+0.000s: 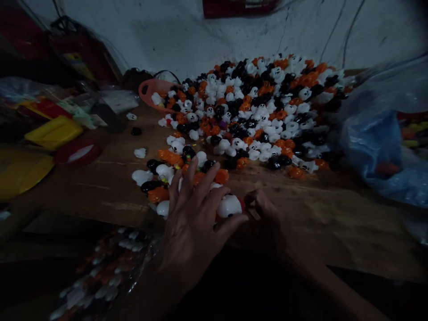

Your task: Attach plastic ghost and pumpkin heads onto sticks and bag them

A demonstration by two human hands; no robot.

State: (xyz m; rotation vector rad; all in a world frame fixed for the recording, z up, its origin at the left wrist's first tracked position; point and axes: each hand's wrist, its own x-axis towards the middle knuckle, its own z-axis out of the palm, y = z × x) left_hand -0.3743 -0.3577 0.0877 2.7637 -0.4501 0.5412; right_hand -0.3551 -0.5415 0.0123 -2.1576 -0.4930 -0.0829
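- Left grip (197, 218) is spread over a small pile (158, 194) of pieces; one white piece (230, 207) is bracketed by thumb and forefinger, seemingly for steadiness. Whether it is pinched cannot be told.
- Right grip (267, 214) is curled beside the piece's red end (242, 204); contact cannot be made out in dim light.
- Small pile is set near the front edge of the table (334, 214), presumably for short reach; larger heap (247, 111) is banked towards the wall (160, 40), likely so working room is left.
- Pieces are rounded, glossy, apparently moulded plastic: white, black, orange. Dark faces are borne by some white ones.
- Blue bag (361, 147) is crumpled, thin, translucent.
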